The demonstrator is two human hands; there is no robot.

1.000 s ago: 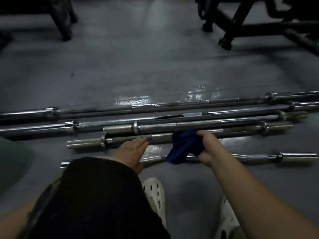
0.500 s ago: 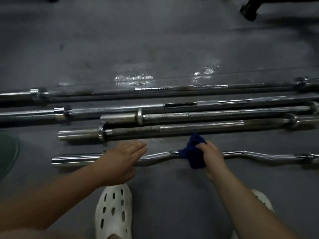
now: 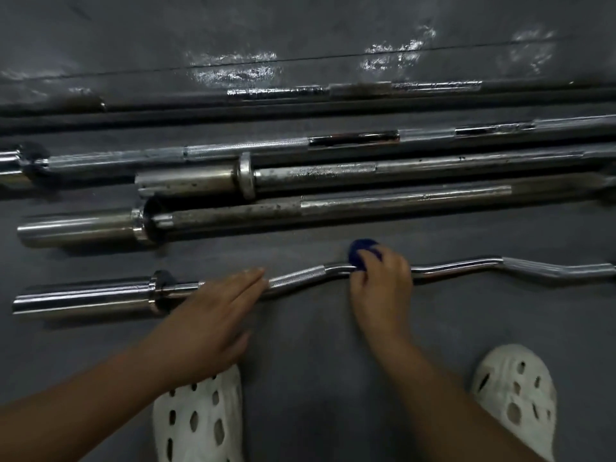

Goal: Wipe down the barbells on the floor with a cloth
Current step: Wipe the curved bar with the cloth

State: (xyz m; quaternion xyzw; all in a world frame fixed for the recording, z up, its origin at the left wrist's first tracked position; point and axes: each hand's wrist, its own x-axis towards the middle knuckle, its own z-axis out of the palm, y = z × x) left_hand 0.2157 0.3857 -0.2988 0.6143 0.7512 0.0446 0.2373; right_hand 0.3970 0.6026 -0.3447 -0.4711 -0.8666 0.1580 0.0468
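Note:
Several steel barbells lie side by side on the dark floor. Nearest me is a chrome curl bar (image 3: 300, 278) with a wavy shaft and a thick sleeve at its left end. My right hand (image 3: 380, 288) grips a small blue cloth (image 3: 361, 251) wrapped over the middle of that bar. My left hand (image 3: 216, 315) lies flat with straight fingers over the bar's shaft, just right of the sleeve collar. Behind the curl bar lies a dull, rusty straight bar (image 3: 333, 208), and beyond it more straight bars (image 3: 333, 171).
My two white perforated clogs (image 3: 200, 418) (image 3: 515, 395) stand on the grey floor (image 3: 316, 378) just behind the curl bar. The floor beyond the farthest bar shows wet, shiny patches (image 3: 233, 66).
The view has tilted down and come closer to the bars. My right hand has brought the cloth down from the rusty bar onto the curl bar. My left hand stays stretched over the curl bar's left part.

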